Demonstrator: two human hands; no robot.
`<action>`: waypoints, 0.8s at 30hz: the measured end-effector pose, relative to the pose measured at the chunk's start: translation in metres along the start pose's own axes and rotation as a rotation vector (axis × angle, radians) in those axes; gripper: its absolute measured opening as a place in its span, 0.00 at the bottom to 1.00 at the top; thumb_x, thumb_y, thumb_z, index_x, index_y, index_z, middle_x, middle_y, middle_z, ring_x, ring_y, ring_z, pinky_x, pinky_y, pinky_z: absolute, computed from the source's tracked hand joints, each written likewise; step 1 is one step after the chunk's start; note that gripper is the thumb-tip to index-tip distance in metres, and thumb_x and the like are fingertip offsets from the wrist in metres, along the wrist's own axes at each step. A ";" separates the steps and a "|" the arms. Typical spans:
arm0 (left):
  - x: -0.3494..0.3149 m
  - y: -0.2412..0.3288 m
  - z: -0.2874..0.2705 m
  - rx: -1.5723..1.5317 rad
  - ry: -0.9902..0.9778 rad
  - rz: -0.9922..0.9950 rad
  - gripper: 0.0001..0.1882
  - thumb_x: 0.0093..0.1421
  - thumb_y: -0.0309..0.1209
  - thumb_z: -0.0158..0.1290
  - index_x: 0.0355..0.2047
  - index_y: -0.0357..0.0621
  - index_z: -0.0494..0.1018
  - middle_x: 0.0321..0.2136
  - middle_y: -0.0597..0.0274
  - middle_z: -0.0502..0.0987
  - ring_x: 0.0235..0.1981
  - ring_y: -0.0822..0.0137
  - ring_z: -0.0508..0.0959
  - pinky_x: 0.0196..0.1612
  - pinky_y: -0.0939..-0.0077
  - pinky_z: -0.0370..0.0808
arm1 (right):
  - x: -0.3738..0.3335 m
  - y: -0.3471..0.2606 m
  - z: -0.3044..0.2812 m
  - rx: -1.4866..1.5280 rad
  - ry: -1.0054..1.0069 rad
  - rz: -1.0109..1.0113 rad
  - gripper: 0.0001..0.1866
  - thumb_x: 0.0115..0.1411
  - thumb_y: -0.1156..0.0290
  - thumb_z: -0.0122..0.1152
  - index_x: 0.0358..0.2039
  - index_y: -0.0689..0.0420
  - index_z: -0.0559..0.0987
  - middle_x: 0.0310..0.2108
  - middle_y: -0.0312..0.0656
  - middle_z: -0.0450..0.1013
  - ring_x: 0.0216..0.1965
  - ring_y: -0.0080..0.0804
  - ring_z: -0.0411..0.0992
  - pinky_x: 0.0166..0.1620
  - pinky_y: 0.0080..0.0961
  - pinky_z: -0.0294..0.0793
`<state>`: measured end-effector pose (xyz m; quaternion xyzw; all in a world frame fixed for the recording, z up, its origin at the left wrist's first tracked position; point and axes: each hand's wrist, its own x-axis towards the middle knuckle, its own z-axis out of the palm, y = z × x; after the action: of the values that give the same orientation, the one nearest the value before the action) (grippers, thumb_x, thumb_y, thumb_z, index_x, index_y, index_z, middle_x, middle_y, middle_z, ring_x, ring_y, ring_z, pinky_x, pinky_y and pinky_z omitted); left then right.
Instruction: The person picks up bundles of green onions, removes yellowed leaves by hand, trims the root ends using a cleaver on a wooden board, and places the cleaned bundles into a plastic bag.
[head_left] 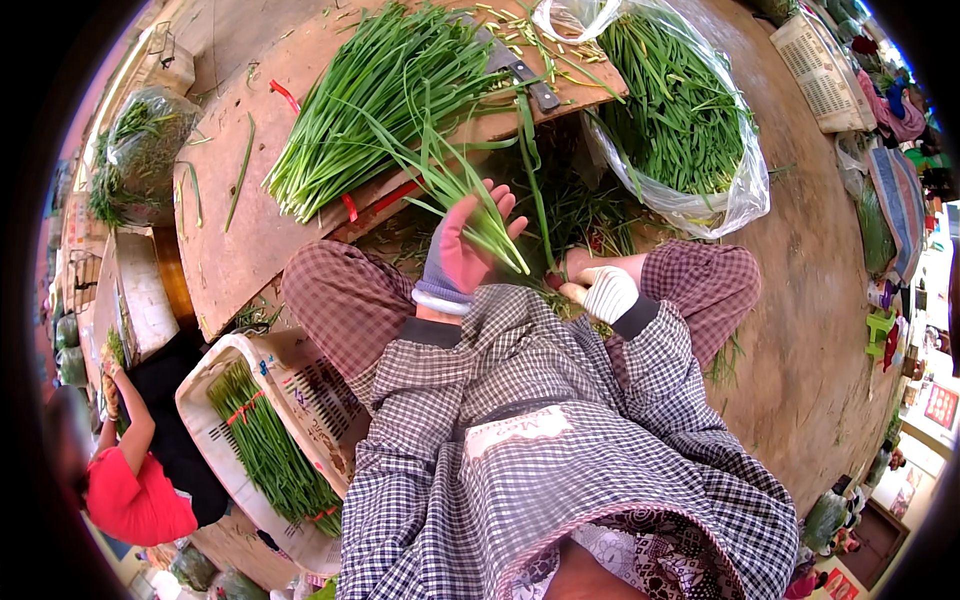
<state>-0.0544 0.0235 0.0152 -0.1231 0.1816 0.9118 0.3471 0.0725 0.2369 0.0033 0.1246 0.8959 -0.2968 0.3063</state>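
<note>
Beside the table (pixel 235 270), I see the left hand (pixel 463 240) open, apparently to support loose chives (pixel 490 232). The right hand (pixel 605 293) curls; I cannot tell whether it grips anything.

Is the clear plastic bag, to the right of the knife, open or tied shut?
Open: the clear plastic bag has its rim spread wide around the exposed green stalks.

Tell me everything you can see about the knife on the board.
The knife has a broad grey, metal-looking blade and a dark handle with small pale spots. It lies on the brown board, handle end near the edge. Piled greens overlap part of its blade. Left hand and right hand are both apart from it.
</note>
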 end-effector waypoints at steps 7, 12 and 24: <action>0.003 0.004 0.000 -0.202 -0.088 -0.091 0.27 0.65 0.46 0.45 0.53 0.34 0.67 0.52 0.49 0.72 0.56 0.55 0.71 0.62 0.47 0.61 | 0.004 -0.068 -0.001 0.499 0.037 -0.294 0.12 0.57 0.64 0.60 0.30 0.61 0.81 0.19 0.44 0.74 0.20 0.31 0.73 0.25 0.27 0.71; -0.008 -0.003 -0.005 -0.107 -0.014 -0.071 0.29 0.65 0.48 0.46 0.53 0.33 0.67 0.52 0.47 0.72 0.54 0.55 0.72 0.61 0.49 0.64 | 0.012 -0.083 0.003 0.582 0.071 -0.268 0.10 0.57 0.66 0.60 0.29 0.61 0.80 0.17 0.43 0.72 0.19 0.31 0.72 0.25 0.28 0.70; -0.024 -0.021 -0.006 0.274 0.065 0.025 0.22 0.63 0.26 0.50 0.57 0.35 0.63 0.50 0.50 0.73 0.50 0.59 0.75 0.53 0.67 0.73 | 0.024 -0.087 0.008 0.212 0.345 -0.503 0.15 0.54 0.59 0.62 0.19 0.57 0.76 0.16 0.48 0.70 0.20 0.46 0.71 0.24 0.39 0.69</action>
<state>-0.0222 0.0222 0.0131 -0.1015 0.3172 0.8782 0.3434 0.0226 0.1636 0.0232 -0.0211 0.9013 -0.4294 0.0522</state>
